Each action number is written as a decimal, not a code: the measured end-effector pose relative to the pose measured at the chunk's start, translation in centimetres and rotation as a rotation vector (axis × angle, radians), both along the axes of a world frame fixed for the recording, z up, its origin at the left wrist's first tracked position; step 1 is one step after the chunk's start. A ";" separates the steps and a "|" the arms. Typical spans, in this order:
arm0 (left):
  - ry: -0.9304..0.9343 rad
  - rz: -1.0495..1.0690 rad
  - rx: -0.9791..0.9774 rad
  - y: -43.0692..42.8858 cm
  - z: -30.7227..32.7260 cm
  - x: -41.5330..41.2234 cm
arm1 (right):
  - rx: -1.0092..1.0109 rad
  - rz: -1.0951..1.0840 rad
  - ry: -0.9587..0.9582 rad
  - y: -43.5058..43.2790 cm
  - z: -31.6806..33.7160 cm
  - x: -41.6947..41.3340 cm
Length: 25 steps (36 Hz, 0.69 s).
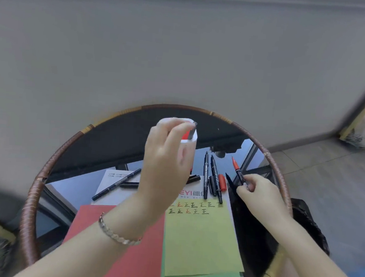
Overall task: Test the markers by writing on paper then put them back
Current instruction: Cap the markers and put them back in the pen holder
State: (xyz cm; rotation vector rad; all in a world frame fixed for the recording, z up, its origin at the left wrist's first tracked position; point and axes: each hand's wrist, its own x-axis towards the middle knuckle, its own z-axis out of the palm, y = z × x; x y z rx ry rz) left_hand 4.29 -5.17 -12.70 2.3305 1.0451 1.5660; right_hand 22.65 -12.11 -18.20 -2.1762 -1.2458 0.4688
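Head view gives us the right hand (257, 191) pinching the red marker (238, 170), bare tip pointing far; its red cap (222, 182) lies just left of it (left hand (165, 158) pinches a second marker (190, 132) above the white holder (188, 158)).

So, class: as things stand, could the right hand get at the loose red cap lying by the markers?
Probably yes. The red cap lies uncovered on the paper, close to the left of the right hand, with nothing over it. But that hand already pinches the red-tipped marker, so only spare fingers are free.
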 end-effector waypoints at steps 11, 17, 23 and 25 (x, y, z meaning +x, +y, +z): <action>0.825 -0.161 -0.396 -0.8 -4.2 6.8 | 0.109 -0.050 0.132 -3.1 -0.1 2.2; 0.790 -0.138 -0.307 -0.3 -4.4 7.2 | 0.144 -0.049 0.130 -4.0 0.0 2.4; 0.054 -0.255 -0.554 -2.6 -1.9 4.6 | 0.171 -0.030 0.146 -4.2 0.3 1.6; -0.113 -0.253 -0.643 -3.1 -1.4 3.3 | 0.172 -0.017 0.157 -4.2 0.5 1.0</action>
